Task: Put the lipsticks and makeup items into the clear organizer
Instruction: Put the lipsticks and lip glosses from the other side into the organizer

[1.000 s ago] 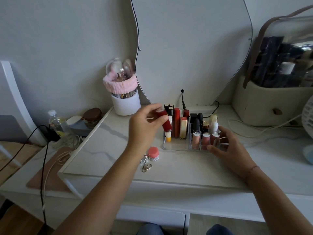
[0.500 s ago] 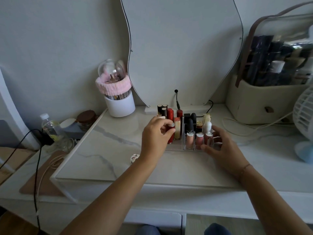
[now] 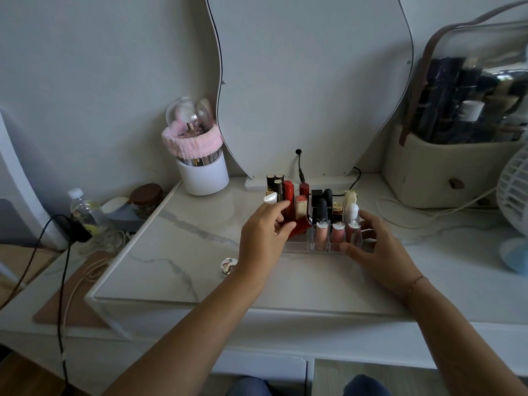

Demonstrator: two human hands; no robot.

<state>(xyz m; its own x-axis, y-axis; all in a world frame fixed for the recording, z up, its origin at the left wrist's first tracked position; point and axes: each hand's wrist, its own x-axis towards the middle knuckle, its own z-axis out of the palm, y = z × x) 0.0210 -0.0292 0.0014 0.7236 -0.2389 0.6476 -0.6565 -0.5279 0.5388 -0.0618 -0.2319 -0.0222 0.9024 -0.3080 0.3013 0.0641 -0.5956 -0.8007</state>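
The clear organizer (image 3: 297,247) stands on the marble top in front of the mirror, filled with upright lipsticks and gloss tubes (image 3: 321,234). A red lipstick (image 3: 300,225) leans tilted in its front-left compartment. My left hand (image 3: 264,234) is at the organizer's left end, thumb and fingers closed on that red lipstick's lower end. My right hand (image 3: 380,247) grips the organizer's right end, thumb in front and fingers behind. A small round jar (image 3: 228,265) lies on the table left of my left wrist, partly hidden by it.
A white cup with a pink headband (image 3: 203,172) stands back left. The mirror (image 3: 308,81) leans on the wall, a cable (image 3: 300,167) at its foot. A beige bag (image 3: 445,172) and white fan (image 3: 514,201) are right; a water bottle (image 3: 85,212) and brown-lidded jar (image 3: 148,195) left.
My left hand has brought the red lipstick down from above the organizer into its front-left compartment, where it now leans. My right hand has stayed on the organizer's right end.
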